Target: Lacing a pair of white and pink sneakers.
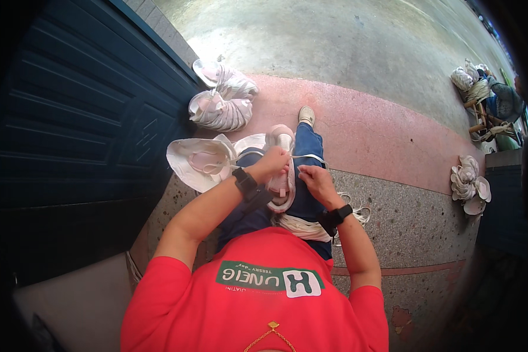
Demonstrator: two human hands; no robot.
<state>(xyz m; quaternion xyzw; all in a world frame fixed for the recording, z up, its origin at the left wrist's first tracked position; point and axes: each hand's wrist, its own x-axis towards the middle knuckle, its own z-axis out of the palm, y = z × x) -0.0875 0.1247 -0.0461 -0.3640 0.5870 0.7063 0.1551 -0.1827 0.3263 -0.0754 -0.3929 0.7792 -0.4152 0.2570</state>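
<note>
A pink and white shoe (283, 199) rests on my lap between my legs, its toe pointing away from me. Over its middle, my left hand (270, 164) is closed in a pinch on a white shoelace (308, 156), which stretches right across my leg. Just right of the shoe, my right hand (318, 183) has thumb and forefinger pressed together; whatever is between them is too small to make out. A bundle of white laces (304, 227) lies across my lap, with loose loops hanging to the right.
By my left knee is a white shoe piece with pink lining (202, 159). A wrapped bundle of pale shoe pieces (226, 102) stands beside the dark blue door (94, 111). More pale bundles (469, 185) lie at the far right, near a cluttered wooden chair (478, 117).
</note>
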